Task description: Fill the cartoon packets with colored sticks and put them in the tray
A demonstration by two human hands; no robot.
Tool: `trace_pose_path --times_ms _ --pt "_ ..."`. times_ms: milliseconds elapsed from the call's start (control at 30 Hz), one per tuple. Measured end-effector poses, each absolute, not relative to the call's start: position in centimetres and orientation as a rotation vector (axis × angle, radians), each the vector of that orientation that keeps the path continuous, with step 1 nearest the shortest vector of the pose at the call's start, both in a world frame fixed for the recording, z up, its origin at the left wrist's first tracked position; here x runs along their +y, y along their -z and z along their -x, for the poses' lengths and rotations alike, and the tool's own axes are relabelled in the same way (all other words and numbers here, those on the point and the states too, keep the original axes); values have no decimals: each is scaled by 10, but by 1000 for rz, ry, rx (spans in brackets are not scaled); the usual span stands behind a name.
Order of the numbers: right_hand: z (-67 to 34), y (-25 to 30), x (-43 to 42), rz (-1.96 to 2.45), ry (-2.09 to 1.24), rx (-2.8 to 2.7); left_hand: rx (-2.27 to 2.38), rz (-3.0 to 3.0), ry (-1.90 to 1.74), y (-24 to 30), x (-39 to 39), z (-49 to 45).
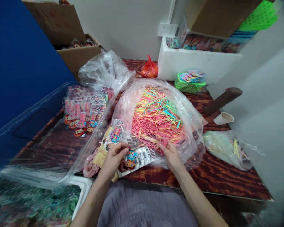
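My left hand is closed, thumb and fingers pinched at the edge of a printed plastic packet with a barcode. Just below its fingertips lies another packet, silvery with a cartoon face. My right hand grips a small bunch of short pink sticks at the near rim of a big clear plastic bag. That bag is spread wide around a heap of thin pink, yellow and blue sticks. More packets lie beyond my left hand, next to yellow and pink cloth.
At left, a clear plastic tub contains filled packets. A cardboard box, white foam box and green basket stand behind. To the right are a paper cup and a plastic bag.
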State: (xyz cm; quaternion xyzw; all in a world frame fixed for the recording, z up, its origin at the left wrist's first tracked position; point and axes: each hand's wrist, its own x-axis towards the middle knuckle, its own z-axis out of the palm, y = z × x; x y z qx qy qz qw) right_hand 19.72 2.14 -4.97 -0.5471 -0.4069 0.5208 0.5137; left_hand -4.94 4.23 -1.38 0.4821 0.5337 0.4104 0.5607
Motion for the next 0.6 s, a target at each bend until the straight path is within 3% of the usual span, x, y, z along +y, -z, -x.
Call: trace_pose_path --times_ms 267,600 --pt "-184 56 -6 1404 -1053 -1216 1182 -669 -1097 -8 42 47" --pt "-187 56 -11 1399 -1057 -1238 1246 -827 -1178 7 40 45"
